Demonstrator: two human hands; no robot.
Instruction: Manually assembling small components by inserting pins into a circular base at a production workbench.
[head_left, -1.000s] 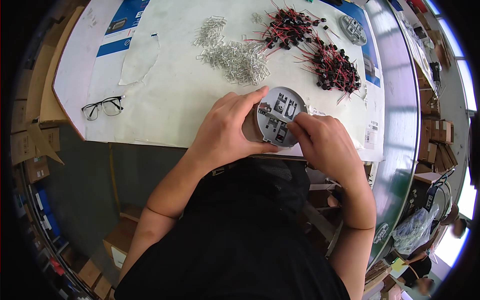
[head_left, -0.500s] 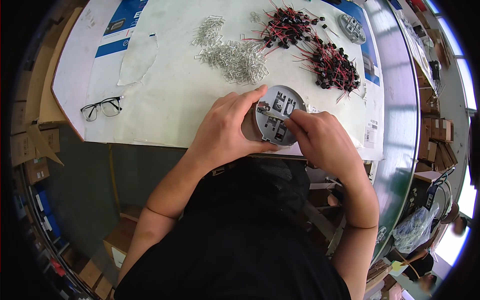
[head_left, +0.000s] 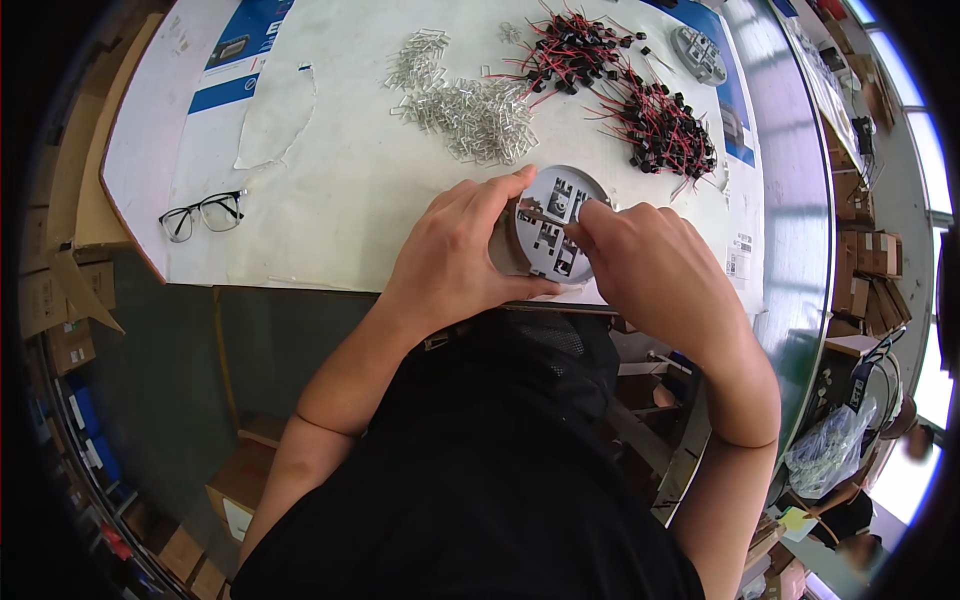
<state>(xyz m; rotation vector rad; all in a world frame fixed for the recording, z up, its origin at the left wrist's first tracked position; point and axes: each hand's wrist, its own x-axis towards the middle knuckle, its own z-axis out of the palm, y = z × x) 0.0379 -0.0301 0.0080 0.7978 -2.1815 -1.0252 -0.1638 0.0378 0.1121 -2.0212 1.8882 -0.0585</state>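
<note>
My left hand [head_left: 455,245] grips a round grey plastic housing [head_left: 545,190] by its rim, thumb at the near edge and fingers at the far left. The housing is tilted up at the table's front edge. Its face has several cut-outs and dark openings. My right hand [head_left: 655,265] is closed in a pinch over the right part of the housing. From its fingertips a thin rod-like piece [head_left: 543,217] reaches left across the housing's face; its kind cannot be made out. The fingers hide the right side of the housing.
Beyond the housing lies a heap of small clear bent pieces [head_left: 470,120]. Small black parts with red wires [head_left: 665,130] are piled to the right. Another round grey housing [head_left: 698,55] sits at the far right, and glasses [head_left: 203,215] at the left of the white table [head_left: 330,220].
My right hand has shifted slightly up and its wrist has turned, with the elbow farther right. The housing has turned a little in my left hand, which keeps its grip.
</note>
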